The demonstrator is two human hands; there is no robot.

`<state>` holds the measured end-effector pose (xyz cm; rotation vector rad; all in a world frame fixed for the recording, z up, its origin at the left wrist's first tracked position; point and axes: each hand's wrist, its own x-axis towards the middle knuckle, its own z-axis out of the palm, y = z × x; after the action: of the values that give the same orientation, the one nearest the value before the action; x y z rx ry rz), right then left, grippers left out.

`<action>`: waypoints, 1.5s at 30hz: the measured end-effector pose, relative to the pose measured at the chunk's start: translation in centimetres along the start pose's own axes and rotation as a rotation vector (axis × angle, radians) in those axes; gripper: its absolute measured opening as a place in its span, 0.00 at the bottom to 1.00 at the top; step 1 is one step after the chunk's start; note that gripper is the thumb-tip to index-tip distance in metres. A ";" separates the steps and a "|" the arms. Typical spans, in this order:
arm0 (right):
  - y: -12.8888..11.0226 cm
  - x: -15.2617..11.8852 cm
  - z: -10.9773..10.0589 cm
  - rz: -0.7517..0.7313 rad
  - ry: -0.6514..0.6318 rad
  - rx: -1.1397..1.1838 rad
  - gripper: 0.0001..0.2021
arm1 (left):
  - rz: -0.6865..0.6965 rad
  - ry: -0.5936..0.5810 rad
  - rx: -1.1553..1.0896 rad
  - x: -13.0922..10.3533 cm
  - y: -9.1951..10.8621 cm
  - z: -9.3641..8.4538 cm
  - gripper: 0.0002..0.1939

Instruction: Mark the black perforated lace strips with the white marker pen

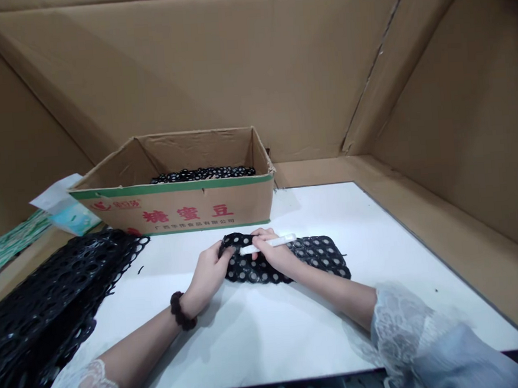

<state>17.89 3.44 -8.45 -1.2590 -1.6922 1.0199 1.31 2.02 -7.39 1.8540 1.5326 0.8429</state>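
Note:
A black rubber sheet (319, 253) with rows of round, pale-looking holes lies flat on the white tabletop. My left hand (211, 271) grips its left end, the thumb pressed on top and the other fingers at its far edge or out of sight. In my right hand (269, 249) is a slim white pen-like tool (273, 243), pinched between thumb and fingers. Its tip points left and down at the sheet, close to my left thumb. Whether the tip touches the sheet I cannot tell.
Behind my hands stands an open cardboard box (206, 203) with similar black perforated pieces (204, 173) inside. A heap of black perforated sheets (45, 309) lies at the left. Beyond it are a white and blue packet (69, 210) and green-white strands (14, 243). Cardboard walls (179, 69) surround the white tabletop (252, 348).

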 end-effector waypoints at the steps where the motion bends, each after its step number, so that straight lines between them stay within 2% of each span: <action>1: 0.0 0.0 0.0 0.004 0.006 -0.008 0.20 | -0.002 -0.001 0.005 0.0 0.0 0.0 0.12; 3: 0.0 -0.1 0.2 0.007 0.020 -0.031 0.20 | 0.014 0.013 0.074 -0.1 0.0 0.1 0.12; 6: -0.2 -0.5 0.7 -0.021 0.043 -0.094 0.21 | 0.082 0.052 0.299 -1.0 0.2 0.4 0.08; 9: -0.4 -0.9 1.3 -0.133 0.069 -0.206 0.18 | 0.184 0.047 0.491 -1.9 0.7 0.8 0.03; 11: -0.4 -1.0 1.5 -0.174 0.084 -0.241 0.17 | 0.200 0.026 0.517 -2.0 0.8 0.8 0.02; 13: -0.2 -0.7 1.3 -0.131 0.085 -0.194 0.19 | 0.145 0.006 0.424 -1.4 0.6 0.4 0.05; 18: 0.4 0.1 0.1 -0.044 0.074 0.018 0.19 | 0.013 -0.133 -0.057 0.9 -0.8 -1.3 0.15; 20: 0.3 0.0 -0.1 -0.076 0.098 0.007 0.19 | -0.025 -0.202 -0.170 1.4 -1.1 -2.0 0.17; 24: -0.3 -0.4 0.2 -0.178 0.134 -0.075 0.19 | -0.081 -0.465 -0.369 1.3 -0.9 -2.9 0.19; 26: -0.5 -0.6 0.4 -0.201 0.105 -0.116 0.19 | -0.117 -0.525 -0.396 1.2 -0.9 -3.1 0.19; 31: -0.4 -0.9 0.4 -0.219 -0.019 -0.133 0.18 | -0.156 -0.497 -0.424 1.1 -1.4 -2.9 0.14; 37: -0.5 -0.9 0.4 -0.199 -0.029 -0.190 0.17 | -0.182 -0.451 -0.457 1.0 -1.4 -2.7 0.13; 45: -0.6 -0.8 0.5 -0.159 -0.041 -0.211 0.17 | -0.169 -0.452 -0.469 1.1 -1.6 -2.8 0.15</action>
<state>17.40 2.47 -8.19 -1.2180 -1.9384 0.7944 -1.64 3.48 -6.75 1.4250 1.0778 0.5873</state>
